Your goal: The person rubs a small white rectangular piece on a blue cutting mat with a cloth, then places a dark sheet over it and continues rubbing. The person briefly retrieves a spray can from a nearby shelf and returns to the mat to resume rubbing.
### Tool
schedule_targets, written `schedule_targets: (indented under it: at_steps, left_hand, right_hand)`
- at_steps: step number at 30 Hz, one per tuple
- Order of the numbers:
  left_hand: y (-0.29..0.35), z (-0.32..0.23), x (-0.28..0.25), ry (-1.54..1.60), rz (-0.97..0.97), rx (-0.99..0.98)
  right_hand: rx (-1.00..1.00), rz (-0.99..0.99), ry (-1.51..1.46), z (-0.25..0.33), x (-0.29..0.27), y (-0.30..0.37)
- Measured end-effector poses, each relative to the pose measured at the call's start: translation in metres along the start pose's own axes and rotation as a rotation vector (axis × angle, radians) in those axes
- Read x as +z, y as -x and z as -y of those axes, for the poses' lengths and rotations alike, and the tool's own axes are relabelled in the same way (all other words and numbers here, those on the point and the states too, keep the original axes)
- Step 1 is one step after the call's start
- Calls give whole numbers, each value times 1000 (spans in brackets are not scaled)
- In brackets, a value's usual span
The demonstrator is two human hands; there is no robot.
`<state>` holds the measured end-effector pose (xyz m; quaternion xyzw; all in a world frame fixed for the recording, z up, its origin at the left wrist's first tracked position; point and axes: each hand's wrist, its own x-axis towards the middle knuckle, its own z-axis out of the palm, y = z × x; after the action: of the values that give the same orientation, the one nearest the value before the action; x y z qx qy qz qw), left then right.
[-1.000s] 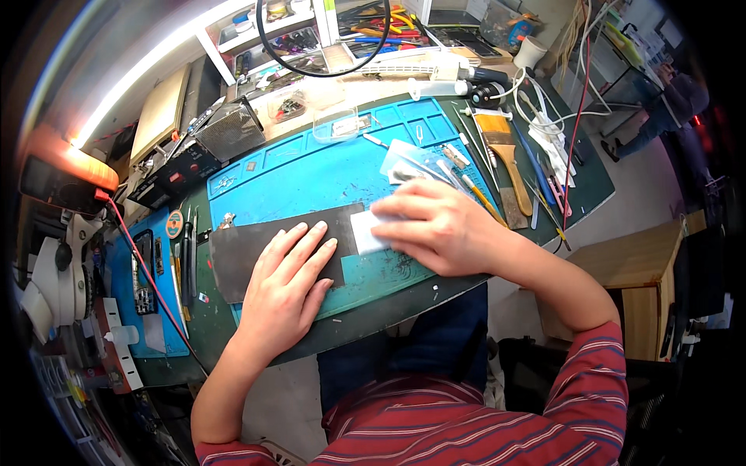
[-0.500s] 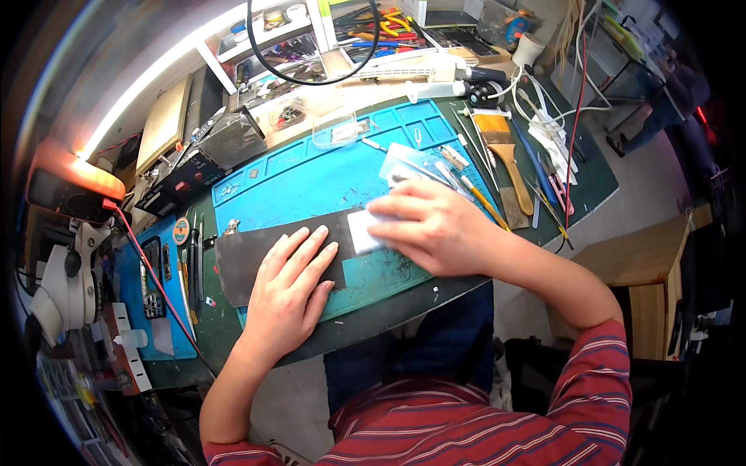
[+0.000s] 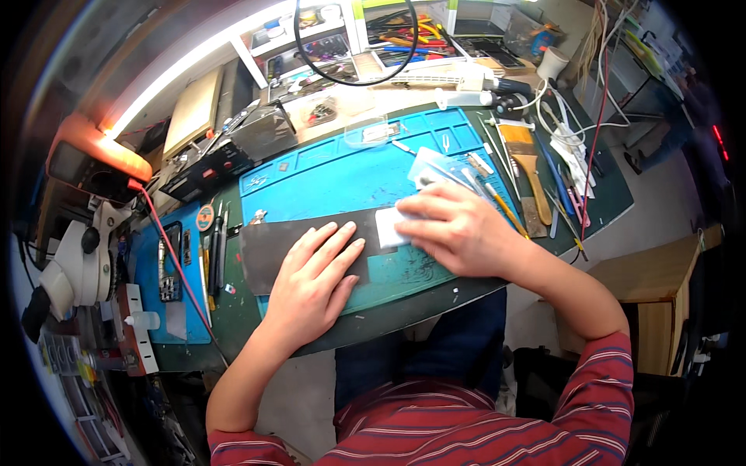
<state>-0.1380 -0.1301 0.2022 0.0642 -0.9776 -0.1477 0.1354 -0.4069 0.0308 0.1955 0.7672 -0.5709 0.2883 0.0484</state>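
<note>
I see the left hand point(image 3: 311, 279) flat, fingers spread, grip open, pressing the dark sheet point(image 3: 272, 248) on the blue mat point(image 3: 334, 175) at desk centre; right hand point(image 3: 458, 229) at its 3 o'clock, fingers lying loosely curled on a small white pad point(image 3: 386, 227) touching the sheet's right end; paintbrush point(image 3: 522, 159) at 1 o'clock.
</note>
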Motion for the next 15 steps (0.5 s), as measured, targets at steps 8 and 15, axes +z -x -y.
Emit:
schedule_targets:
  at_steps: [8, 15]
  left_hand:
    - [3, 0, -1, -24, -4, -1]
    - [2, 0, -1, -41, -8, 8]
  right_hand:
    - [13, -14, -1, 1, 2, -2]
    - [19, 23, 4, -2, 0, 0]
